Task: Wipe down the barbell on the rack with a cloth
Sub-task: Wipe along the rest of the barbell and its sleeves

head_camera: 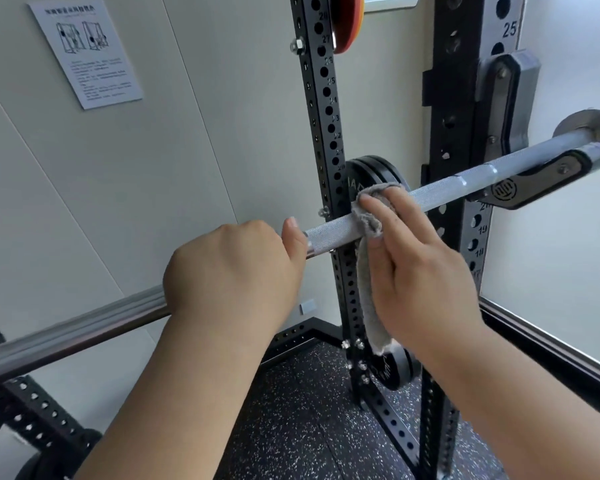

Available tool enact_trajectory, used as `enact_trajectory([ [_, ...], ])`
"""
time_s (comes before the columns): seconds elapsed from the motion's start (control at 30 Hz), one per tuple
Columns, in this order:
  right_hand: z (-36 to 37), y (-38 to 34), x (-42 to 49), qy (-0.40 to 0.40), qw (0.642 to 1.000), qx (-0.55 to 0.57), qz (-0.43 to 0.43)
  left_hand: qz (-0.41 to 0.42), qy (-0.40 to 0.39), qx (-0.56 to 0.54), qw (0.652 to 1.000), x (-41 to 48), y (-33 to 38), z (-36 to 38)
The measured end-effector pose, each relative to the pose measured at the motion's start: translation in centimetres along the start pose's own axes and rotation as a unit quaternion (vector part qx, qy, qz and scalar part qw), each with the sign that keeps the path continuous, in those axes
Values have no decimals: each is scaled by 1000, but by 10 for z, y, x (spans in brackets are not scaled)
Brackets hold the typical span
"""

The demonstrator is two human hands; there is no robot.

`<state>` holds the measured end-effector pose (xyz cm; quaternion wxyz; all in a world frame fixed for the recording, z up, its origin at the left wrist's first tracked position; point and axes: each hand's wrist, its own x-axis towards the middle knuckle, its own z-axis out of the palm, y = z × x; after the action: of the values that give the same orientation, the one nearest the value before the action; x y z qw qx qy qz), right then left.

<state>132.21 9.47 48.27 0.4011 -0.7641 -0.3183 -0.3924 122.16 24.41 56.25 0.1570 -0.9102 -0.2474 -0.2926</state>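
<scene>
Gripping the barbell with curled fingers, the left hand sits at the left. Just beside it, the right hand holds the grey cloth folded over the bar. Further right, the bar rests on the rack hook.

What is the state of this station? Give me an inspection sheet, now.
Surface: speckled black rubber floor.
Job's things: barbell rests on the hook of the rack; grey cloth draped over it, tail hanging.
Clutter: nothing seen.
Grippers: left hand grips barbell; right hand holds cloth against barbell.
Cables: nothing seen.
Surroundings: black plates stored on rack; sign on wall.
</scene>
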Motion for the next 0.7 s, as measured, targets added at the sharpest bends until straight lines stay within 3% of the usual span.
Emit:
enact_trajectory([
  [0.13,5,-35,-14,-65,995,59,-55,19,-35,-6,999,4,0,-8],
  [0.23,-3,-22,-10,-65,993,15,-94,32,19,18,999,-6,1,-4],
  [0.4,-7,-9,-2,-13,1000,-3,0,49,82,24,995,-38,2,18],
  [0.5,-2,-36,-14,-58,996,56,-36,14,92,32,995,-55,17,30],
  [0.6,-7,-28,-6,-49,996,15,-70,9,129,21,991,-53,19,34],
  [0.7,-12,-3,5,-28,999,-9,-38,29,155,15,987,-46,14,36],
])
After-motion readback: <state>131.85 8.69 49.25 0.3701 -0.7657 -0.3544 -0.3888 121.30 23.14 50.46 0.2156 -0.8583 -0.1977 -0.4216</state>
